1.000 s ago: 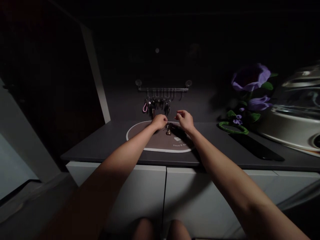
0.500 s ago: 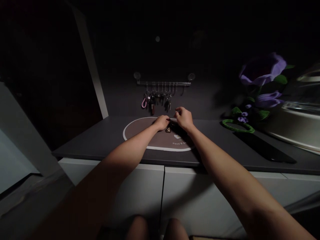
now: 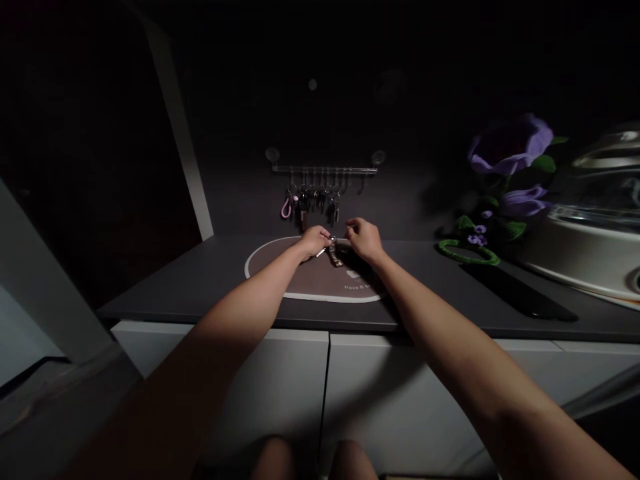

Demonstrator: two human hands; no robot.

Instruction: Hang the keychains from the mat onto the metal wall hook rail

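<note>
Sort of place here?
Probably a home, perhaps an entryway, though it's dim: a hook rail hung with keys, a dark countertop above white cabinets, and a purple flower.

- 1 mat (image 3: 315, 280)
- 1 L hand (image 3: 315, 241) + 1 R hand (image 3: 365, 239), both above mat
- 1 key set (image 3: 333, 239) w/ 1 charm (image 3: 335, 258), over mat; indiv. keys too dark to count tbh
- 1 hook rail (image 3: 325, 171) behind mat, w/ 2 suction cups (image 3: 272, 155)
- several key bunches (image 3: 335, 208) behind mat, exact no. unclear, + 1 pink loop (image 3: 286, 208)
- R of mat: 2 lrg purple flowers (image 3: 539, 137), 1 green ring (image 3: 467, 255), 1 black slab (image 3: 517, 293), 1 appliance (image 3: 585, 250)
</note>
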